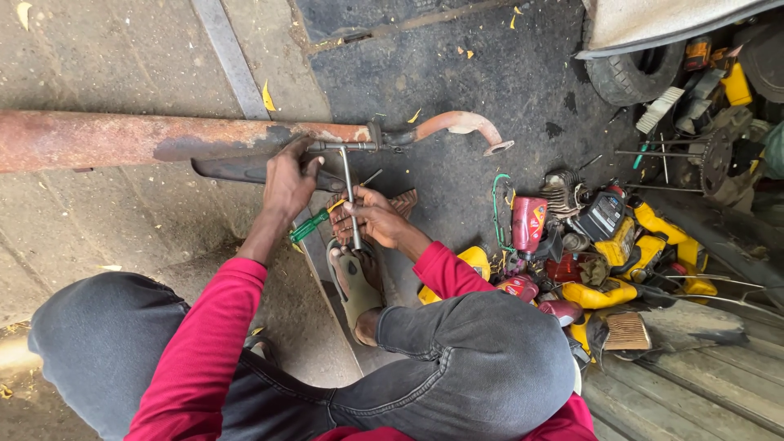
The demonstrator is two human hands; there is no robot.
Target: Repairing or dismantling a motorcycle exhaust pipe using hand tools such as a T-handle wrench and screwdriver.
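— Left grip [287, 181] first: what is it doing?

— Its fingers are wrapped over the rusty exhaust pipe [122, 139], right at the clamp joint where the straight tube meets the curved end. Clamped on the pipe, then, near the head of the T-handle wrench [349, 196].

— And where does that pipe lie?

— Across the concrete floor [98, 57], running from nine o'clock toward the centre, its bent end [461, 124] curling off toward two o'clock and ending in a small flange.

— The wrench?

— Crossbar up at the joint, shaft pointing down toward six o'clock. The right grip [371, 219] is closed round the lower shaft, just at four o'clock from the left one. A green-handled screwdriver [312, 224] sits between the two grips, touching the right fingers; I cannot tell whether it is truly held.

— Below them?

— A foot in a sandal [355, 286], at six o'clock, with grey jeans and red sleeves framing it.

— Further right?

— A heap of yellow and red engine parts [621, 261] at three o'clock, and a tyre [633, 75] up at one o'clock.
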